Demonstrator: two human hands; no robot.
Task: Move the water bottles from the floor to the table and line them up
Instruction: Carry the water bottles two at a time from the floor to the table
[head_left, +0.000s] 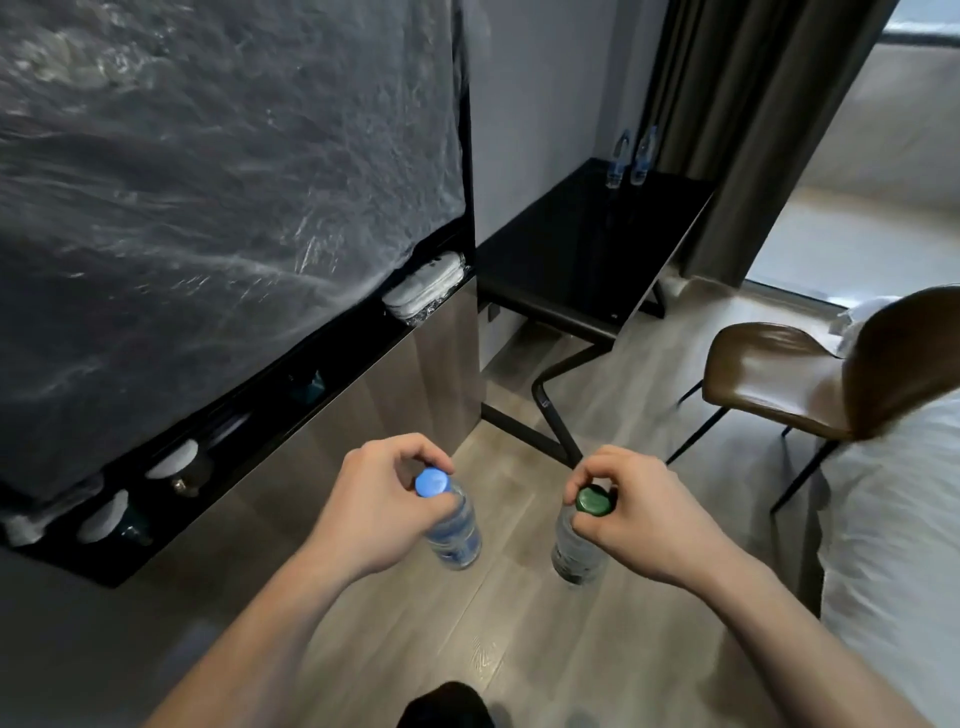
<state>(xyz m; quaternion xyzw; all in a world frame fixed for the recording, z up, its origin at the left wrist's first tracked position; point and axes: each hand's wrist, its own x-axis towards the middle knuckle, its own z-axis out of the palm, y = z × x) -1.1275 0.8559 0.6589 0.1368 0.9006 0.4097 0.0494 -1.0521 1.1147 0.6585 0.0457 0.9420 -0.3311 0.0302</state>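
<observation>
The dark tabletop (587, 244) stands against the wall, and two clear water bottles (630, 156) stand upright on its far end, just beside each other. The wooden floor (498, 623) carries a brown chair (779, 374) near the tabletop's metal legs.

One capped bottle (453, 525) per hand (374, 506).

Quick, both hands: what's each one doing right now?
Left hand: grips the blue-capped bottle at its neck.
Right hand: grips the green-capped bottle at its neck.
</observation>
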